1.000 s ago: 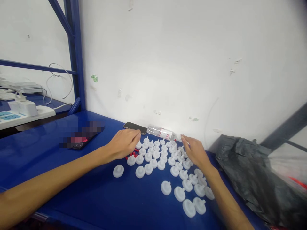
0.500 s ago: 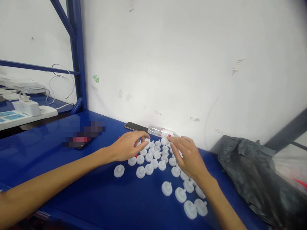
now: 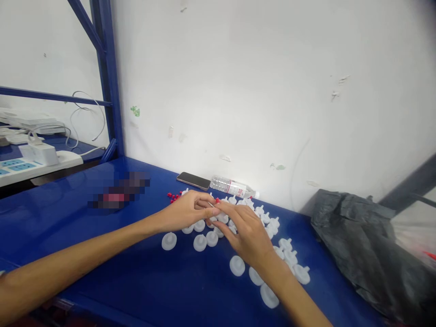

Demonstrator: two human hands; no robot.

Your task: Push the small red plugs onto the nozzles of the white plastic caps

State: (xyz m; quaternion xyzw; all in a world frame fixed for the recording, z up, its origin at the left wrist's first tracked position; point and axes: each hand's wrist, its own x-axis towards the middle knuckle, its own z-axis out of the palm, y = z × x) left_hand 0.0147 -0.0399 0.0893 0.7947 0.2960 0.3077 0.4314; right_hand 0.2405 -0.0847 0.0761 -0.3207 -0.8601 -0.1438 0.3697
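My left hand (image 3: 190,210) and my right hand (image 3: 244,227) meet over a spread of white round plastic lids with short spouts. The left fingers are closed around a white spouted lid, mostly hidden behind them. At the right fingertips shows a small red cap (image 3: 218,200), pinched against the top of that lid. One loose white lid (image 3: 169,241) lies left of the hands, another (image 3: 237,265) below the right hand. Several small red caps (image 3: 173,197) are heaped just beyond my left wrist.
A phone (image 3: 193,180) and a clear plastic bottle (image 3: 233,186) lie along the wall. To the right sits a black plastic bag (image 3: 354,240). A blurred dark item (image 3: 117,195) is on the blue table (image 3: 163,290) at left, near a power strip (image 3: 41,168).
My hands have come together, the right one moving left and slightly down with the red cap. More lids at right and the red heap are now uncovered.
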